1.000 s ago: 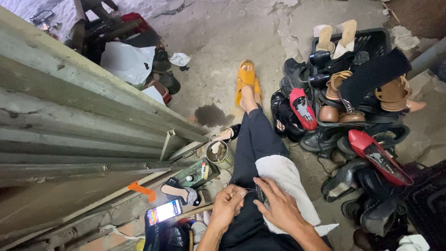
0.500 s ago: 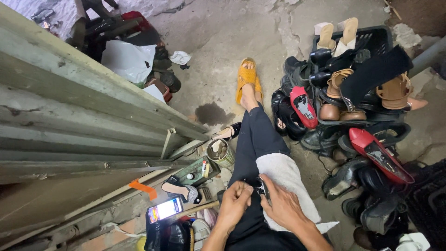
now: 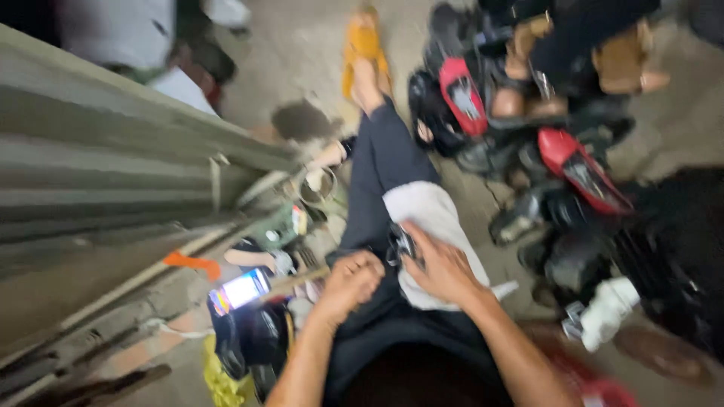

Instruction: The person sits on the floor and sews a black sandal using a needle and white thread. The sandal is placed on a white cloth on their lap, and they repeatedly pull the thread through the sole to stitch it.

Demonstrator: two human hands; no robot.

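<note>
The small dark piece lies on the pale cloth over the lap, pinned under the right hand, while the left hand, fisted round a thin stick pointing left, sits just beside it.

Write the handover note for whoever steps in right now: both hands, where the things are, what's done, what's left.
Left hand: closed in a fist around a thin wooden-handled tool that sticks out to the left, over the lap.
Right hand: pressed on a small dark item lying on the pale cloth spread over the thigh.
The picture is blurred, so I cannot tell what the dark item is or how far the work on it has got.
Around: lit phone on the ground to the left, pile of shoes to the right, yellow sandal on the outstretched foot.
Done and left: cannot be judged from this view.
</note>
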